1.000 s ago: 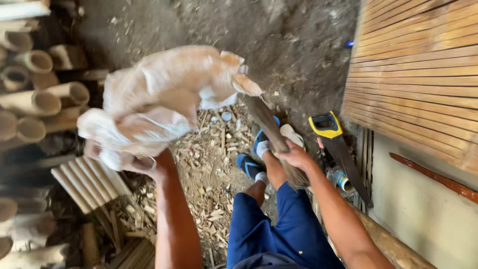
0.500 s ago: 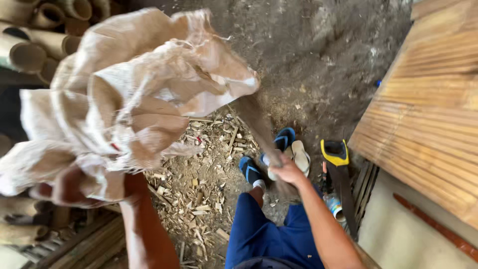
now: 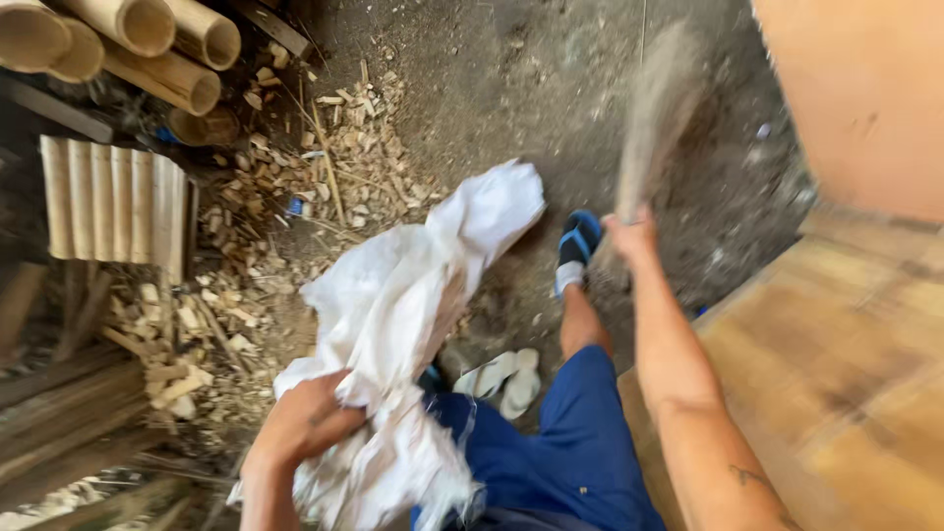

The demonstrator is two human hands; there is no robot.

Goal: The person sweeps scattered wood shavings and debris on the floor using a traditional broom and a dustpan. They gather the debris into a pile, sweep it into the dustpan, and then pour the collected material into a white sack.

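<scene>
Sacking [image 3: 413, 295], white and woven, crumpled big over the lap: bunched tight in the left hand [image 3: 300, 423], spilling up and away from the knuckles. Bamboo poles [image 3: 147, 39], hollow and round, stacked far beyond that hand. Right hand [image 3: 629, 236] closed around a blurred wooden stick [image 3: 654, 108], raised ahead, just beside the blue sandal [image 3: 578, 241]. Looks like mid-handling, both items gripped; probably calls for a firmer hold on slippery weave. Splintery chips [image 3: 226, 295] scattered beyond the left hand.

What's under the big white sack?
The left hand grips the white sack. Under it, blue trousers and part of a pale sandal show, on a dirt floor with wood chips. The rest is covered.
</scene>
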